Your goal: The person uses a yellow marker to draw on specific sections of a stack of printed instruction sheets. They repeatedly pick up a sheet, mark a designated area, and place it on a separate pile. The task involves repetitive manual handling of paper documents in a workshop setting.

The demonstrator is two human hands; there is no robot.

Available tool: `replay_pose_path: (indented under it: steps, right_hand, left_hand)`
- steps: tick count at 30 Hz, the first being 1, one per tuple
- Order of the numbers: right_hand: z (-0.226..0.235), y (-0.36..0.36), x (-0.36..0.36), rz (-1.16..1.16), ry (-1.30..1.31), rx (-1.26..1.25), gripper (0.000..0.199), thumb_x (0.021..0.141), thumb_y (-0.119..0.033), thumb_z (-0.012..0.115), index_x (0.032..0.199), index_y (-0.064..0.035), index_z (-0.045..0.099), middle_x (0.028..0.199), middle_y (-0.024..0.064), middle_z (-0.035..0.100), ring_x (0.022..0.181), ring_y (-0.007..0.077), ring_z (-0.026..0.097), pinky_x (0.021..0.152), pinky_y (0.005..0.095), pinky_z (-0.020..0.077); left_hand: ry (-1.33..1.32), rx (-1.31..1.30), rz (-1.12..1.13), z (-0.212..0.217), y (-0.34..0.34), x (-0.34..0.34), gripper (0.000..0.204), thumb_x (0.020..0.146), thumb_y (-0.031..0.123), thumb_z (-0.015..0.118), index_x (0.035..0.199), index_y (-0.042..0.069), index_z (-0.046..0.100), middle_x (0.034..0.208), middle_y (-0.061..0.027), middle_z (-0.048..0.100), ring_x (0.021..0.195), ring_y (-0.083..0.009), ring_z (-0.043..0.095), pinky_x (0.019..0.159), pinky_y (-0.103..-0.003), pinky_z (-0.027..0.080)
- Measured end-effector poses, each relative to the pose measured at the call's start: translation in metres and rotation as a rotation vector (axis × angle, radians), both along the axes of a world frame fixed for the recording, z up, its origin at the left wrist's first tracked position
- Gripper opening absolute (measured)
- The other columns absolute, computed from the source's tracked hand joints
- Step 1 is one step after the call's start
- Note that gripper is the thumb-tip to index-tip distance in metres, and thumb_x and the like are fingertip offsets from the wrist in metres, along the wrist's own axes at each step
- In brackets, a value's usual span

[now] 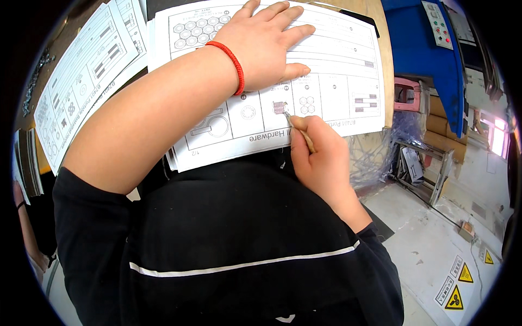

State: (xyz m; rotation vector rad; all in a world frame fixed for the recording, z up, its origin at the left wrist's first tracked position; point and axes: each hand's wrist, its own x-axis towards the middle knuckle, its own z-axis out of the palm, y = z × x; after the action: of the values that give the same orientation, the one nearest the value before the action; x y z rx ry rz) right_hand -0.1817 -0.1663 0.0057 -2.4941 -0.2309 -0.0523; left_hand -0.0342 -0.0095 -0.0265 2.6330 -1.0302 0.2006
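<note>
The left hand (263, 51) lies flat, fingers spread wide, on a printed sheet (326, 61) over the bench (387, 81), with nothing visible in its grasp. The right hand (324, 151) is closed in a pinch round a thin brown tool (309, 143), its tip at a small dark patch (279, 107) inside one box, toward the sheet's edge nearest the body.

My judgement is that work on this box is under way: the patch is dark, yet the tip sits at it, so the spot hardly looks finished. Shaded bars (366, 102) show in another box, but whether they are printed or hand-made I cannot tell, so finished boxes cannot be counted. More sheets (81, 89) lie to the left; nothing shows whether they are done or waiting.

The left forearm covers several boxes, and the right fingers hide much of the tool, leaving its kind unclear. Whether the tip touches the paper is too small to tell, and the sheet's far edge is partly cut off
</note>
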Motion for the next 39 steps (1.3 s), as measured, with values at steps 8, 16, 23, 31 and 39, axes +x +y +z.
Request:
replay_pose_path:
  steps: [8, 16, 23, 31, 39]
  right_hand:
    - [0.000, 0.009, 0.012, 0.037, -0.039, 0.048, 0.011, 0.087, -0.002, 0.066, 0.098, -0.0041, 0.064, 0.080, 0.0137, 0.065, 0.071, 0.0322, 0.065, 0.060, 0.0383, 0.0518]
    - [-0.002, 0.015, 0.013, 0.071, -0.077, -0.052, 0.007, 0.089, -0.003, 0.064, 0.095, -0.0045, 0.061, 0.075, 0.0126, 0.062, 0.066, 0.0323, 0.064, 0.056, 0.0413, 0.0496]
    - [0.004, 0.010, 0.001, 0.087, -0.019, -0.057, 0.007, 0.088, -0.004, 0.063, 0.094, -0.0042, 0.060, 0.075, 0.0144, 0.063, 0.067, 0.0354, 0.064, 0.057, 0.0425, 0.0501]
    - [0.004, -0.061, 0.010, -0.248, -0.224, 0.093, 0.031, 0.075, 0.009, 0.055, 0.103, -0.0008, 0.066, 0.108, 0.0183, 0.066, 0.101, 0.0342, 0.064, 0.090, 0.0372, 0.0504]
    - [-0.014, -0.134, 0.018, -0.539, -0.233, 0.116, 0.033, 0.074, 0.006, 0.054, 0.106, 0.0034, 0.063, 0.122, 0.0267, 0.064, 0.117, 0.0433, 0.059, 0.102, 0.0476, 0.0438]
  left_hand:
    - [-0.013, -0.045, -0.016, -0.012, -0.002, 0.001, 0.072, 0.092, 0.055, 0.054, 0.147, 0.008, 0.047, 0.155, -0.0234, 0.038, 0.145, -0.0350, 0.034, 0.119, -0.054, 0.022]
    - [-0.058, -0.050, -0.017, -0.013, -0.002, 0.002, 0.072, 0.092, 0.055, 0.055, 0.146, 0.008, 0.047, 0.154, -0.0231, 0.039, 0.145, -0.0352, 0.034, 0.119, -0.054, 0.023]
    - [-0.035, -0.010, 0.016, -0.013, -0.005, 0.000, 0.068, 0.094, 0.054, 0.053, 0.147, 0.011, 0.047, 0.156, -0.0187, 0.039, 0.146, -0.0320, 0.033, 0.121, -0.050, 0.023]
    - [0.353, -0.724, 0.107, 0.020, 0.066, -0.021, 0.038, 0.082, 0.015, 0.076, 0.115, -0.001, 0.064, 0.111, -0.0137, 0.063, 0.099, -0.0274, 0.061, 0.088, -0.036, 0.050]
    - [0.962, -0.836, 0.602, 0.007, 0.147, -0.075, 0.020, 0.091, 0.018, 0.073, 0.084, 0.003, 0.062, 0.068, 0.0019, 0.058, 0.059, -0.0045, 0.050, 0.055, -0.019, 0.039]
